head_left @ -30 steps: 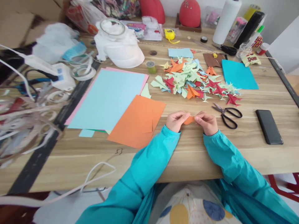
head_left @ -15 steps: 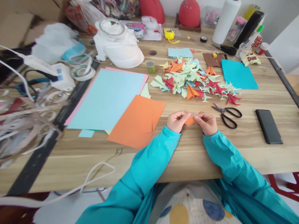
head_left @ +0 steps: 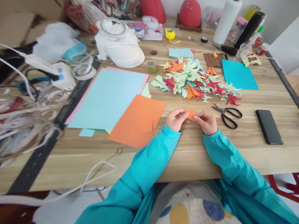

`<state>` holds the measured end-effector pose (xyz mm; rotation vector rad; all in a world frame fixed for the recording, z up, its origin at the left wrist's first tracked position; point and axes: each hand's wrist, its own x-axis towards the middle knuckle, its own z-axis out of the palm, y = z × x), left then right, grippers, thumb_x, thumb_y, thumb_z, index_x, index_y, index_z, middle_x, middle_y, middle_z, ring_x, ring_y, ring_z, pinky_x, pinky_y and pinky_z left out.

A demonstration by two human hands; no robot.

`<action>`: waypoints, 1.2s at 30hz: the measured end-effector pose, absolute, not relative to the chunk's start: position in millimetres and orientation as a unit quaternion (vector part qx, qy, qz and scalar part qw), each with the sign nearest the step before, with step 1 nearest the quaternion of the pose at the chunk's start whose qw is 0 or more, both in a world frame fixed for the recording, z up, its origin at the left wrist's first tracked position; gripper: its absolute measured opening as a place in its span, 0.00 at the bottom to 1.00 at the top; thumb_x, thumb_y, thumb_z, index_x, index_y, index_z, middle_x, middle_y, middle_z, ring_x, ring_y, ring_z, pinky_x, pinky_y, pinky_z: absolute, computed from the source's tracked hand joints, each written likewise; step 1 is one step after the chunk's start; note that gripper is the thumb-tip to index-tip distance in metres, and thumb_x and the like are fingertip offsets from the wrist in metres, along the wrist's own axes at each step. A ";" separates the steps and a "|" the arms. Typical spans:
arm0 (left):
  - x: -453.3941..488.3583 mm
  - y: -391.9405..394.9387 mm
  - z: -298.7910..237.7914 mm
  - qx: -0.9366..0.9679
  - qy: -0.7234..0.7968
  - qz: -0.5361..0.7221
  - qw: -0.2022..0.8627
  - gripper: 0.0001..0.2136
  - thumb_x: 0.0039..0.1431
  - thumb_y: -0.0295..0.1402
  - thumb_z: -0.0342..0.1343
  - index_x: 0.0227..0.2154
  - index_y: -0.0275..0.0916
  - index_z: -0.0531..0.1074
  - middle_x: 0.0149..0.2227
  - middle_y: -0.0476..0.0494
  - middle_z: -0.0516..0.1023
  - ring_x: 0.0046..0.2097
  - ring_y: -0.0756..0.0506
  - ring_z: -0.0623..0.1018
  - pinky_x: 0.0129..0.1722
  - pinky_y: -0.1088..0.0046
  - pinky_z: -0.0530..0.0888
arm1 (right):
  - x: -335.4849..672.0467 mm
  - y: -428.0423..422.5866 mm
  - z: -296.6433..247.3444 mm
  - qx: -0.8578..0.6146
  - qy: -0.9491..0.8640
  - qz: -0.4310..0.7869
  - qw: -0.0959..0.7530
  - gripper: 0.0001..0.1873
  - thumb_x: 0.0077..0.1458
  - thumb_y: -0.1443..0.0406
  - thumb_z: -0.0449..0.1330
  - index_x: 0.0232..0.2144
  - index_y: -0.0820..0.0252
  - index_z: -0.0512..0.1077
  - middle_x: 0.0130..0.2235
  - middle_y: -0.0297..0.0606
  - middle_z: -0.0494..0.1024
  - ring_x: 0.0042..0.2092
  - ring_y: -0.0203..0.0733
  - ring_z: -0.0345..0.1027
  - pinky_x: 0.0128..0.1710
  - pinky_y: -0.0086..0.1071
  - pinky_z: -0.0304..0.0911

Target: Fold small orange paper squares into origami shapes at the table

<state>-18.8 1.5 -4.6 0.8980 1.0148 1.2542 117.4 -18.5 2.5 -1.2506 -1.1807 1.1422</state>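
Observation:
Both hands pinch a small piece of orange paper [head_left: 189, 114] just above the table. My left hand [head_left: 175, 119] grips its left side between thumb and fingers. On the other side, my right hand [head_left: 206, 122] has thumb and forefinger closed on the lower right corner. To the left lies a large orange sheet [head_left: 130, 124] with a cut line in it, partly over a light blue sheet [head_left: 109, 96]. Black-handled scissors [head_left: 227, 114] rest right of my right hand. Beyond the hands is a heap of small folded paper shapes [head_left: 187, 74] in green, orange, red and blue.
A dark phone [head_left: 269, 127] lies at the right. Bright blue paper [head_left: 239, 74] and brown paper [head_left: 211, 59] lie behind the scissors. A green thread spool [head_left: 151, 67] and a white cap [head_left: 126, 53] stand farther back. Tangled strips and cords [head_left: 30, 121] cover the left side.
The small orange paper has been turned between my fingers: its flat face now shows higher, above my thumbs. My hands stay in nearly the same place.

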 end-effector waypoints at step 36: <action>-17.9 -1.2 -10.9 0.454 0.383 0.549 0.588 0.14 0.39 0.33 0.62 0.32 0.34 0.75 0.35 0.40 0.75 0.31 0.48 0.76 0.30 0.70 0.75 | 117.7 -20.2 3.1 -0.495 -0.454 0.537 0.510 0.20 0.46 0.52 0.58 0.38 0.58 0.65 0.20 0.30 0.72 0.20 0.33 0.63 0.18 0.27 0.56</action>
